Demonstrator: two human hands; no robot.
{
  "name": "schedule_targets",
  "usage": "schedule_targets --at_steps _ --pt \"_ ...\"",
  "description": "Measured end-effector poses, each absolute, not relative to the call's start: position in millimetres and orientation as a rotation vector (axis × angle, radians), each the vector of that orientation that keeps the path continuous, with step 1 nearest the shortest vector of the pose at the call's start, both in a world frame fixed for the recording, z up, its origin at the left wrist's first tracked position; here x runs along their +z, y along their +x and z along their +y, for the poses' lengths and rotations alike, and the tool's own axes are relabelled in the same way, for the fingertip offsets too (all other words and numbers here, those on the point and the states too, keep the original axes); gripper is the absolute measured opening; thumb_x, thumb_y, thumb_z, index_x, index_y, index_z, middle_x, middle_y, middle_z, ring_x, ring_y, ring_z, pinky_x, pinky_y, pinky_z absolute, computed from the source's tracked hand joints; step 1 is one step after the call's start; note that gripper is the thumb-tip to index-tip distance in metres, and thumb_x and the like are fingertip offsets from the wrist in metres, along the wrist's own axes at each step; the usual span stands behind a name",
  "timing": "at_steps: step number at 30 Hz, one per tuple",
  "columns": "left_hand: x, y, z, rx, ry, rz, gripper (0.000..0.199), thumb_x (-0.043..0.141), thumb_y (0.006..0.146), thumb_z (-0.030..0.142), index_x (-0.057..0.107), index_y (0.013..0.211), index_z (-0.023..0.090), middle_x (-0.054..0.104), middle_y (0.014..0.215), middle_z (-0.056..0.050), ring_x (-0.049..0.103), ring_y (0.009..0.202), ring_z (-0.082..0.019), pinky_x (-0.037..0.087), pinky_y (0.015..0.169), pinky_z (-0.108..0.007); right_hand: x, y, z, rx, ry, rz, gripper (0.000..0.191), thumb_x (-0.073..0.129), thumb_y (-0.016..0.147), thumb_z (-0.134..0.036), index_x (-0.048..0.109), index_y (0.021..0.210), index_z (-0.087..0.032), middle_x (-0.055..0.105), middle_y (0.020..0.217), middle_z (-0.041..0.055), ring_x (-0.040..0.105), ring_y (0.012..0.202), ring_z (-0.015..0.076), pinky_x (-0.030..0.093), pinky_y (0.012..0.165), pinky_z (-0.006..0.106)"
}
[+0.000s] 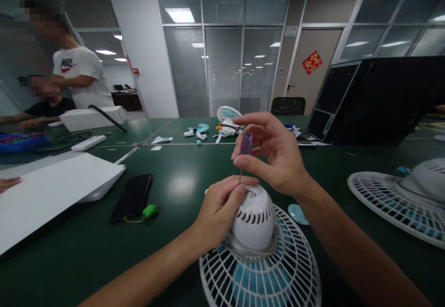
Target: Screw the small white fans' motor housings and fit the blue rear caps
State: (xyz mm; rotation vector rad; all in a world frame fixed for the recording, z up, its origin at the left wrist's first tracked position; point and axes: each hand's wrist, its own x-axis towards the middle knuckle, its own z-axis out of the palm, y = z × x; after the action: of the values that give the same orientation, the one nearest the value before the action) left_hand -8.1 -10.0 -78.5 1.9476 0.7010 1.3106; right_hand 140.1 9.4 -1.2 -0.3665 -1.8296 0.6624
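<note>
Both hands are brought close together near the middle of the frame, over a fan. By the right hand [274, 152], a screwdriver is held nearly upright, its purple handle [246, 143] enclosed between curved fingers and thumb. Its thin shaft [240, 176] is pointed down at the top of the white motor housing [253, 219]; the tip is hidden by fingers. The left hand [217, 207] is rested against the housing, thumb and fingers drawn narrow beside the foot of the shaft; whether the shaft is pinched by them cannot be told.

The fan is set at the lower centre, housing uppermost. A grey cord [248, 253] is wound around the base of the housing, and blue blades [257, 284] are seen through the white cage [302, 256]. A pale blue round piece [298, 214] is placed just beside the right forearm.

Left of centre, a black phone [132, 198] is laid on the green table [177, 159], with a green tag [150, 211] next to it. A second fan [361, 186] is partly shown at the right edge. Farther back, a large black case [382, 98] is stood at the upper right. At the upper left, a white T-shirt [86, 73] is worn by a standing person.
</note>
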Motion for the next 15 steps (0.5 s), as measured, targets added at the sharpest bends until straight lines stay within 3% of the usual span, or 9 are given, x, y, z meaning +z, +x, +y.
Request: schedule_targets --at_steps 5,9,12,15 --pt "-79.3 -8.4 -9.5 1.31 1.948 0.692 0.03 0.044 0.1 0.024 0.074 0.106 0.021 0.074 0.108 -0.002 0.066 0.098 -0.018 0.046 0.089 -0.027 -1.2 141.2 9.6 0.647 -0.364 -1.844 0.038 0.072 0.084 -0.024 0.06 0.12 -0.025 0.062 0.089 -0.0022 0.064 0.085 0.0127 0.055 0.07 0.024" --pt "-79.1 -8.4 -10.9 1.325 1.96 0.691 0.03 0.044 0.1 0.023 0.074 0.105 0.021 0.074 0.107 -0.002 0.066 0.097 -0.018 0.046 0.089 -0.027 -0.6 141.1 10.9 0.663 -0.344 -1.853 0.048 0.081 0.075 -0.025 0.06 0.119 -0.026 0.06 0.087 -0.0043 0.063 0.08 0.0109 0.055 0.067 0.021" --pt "-78.2 -8.0 -11.1 1.317 1.949 0.701 0.031 0.044 0.1 0.024 0.074 0.104 0.02 0.074 0.107 -0.003 0.066 0.095 -0.019 0.047 0.087 -0.029 0.0 141.2 11.1 0.665 -0.354 -1.883 0.033 0.074 0.083 -0.027 0.063 0.114 -0.024 0.063 0.09 -0.0025 0.064 0.082 0.0108 0.055 0.068 0.021" --pt "-77.6 -7.7 -10.4 1.3 1.946 0.693 0.031 0.043 0.1 0.024 0.074 0.106 0.02 0.074 0.11 -0.005 0.066 0.097 -0.02 0.046 0.089 -0.031 0.5 140.8 10.9 0.62 -0.39 -1.856 0.024 0.078 0.079 -0.024 0.067 0.1 -0.022 0.064 0.088 -0.0028 0.063 0.078 0.0096 0.053 0.064 0.018"
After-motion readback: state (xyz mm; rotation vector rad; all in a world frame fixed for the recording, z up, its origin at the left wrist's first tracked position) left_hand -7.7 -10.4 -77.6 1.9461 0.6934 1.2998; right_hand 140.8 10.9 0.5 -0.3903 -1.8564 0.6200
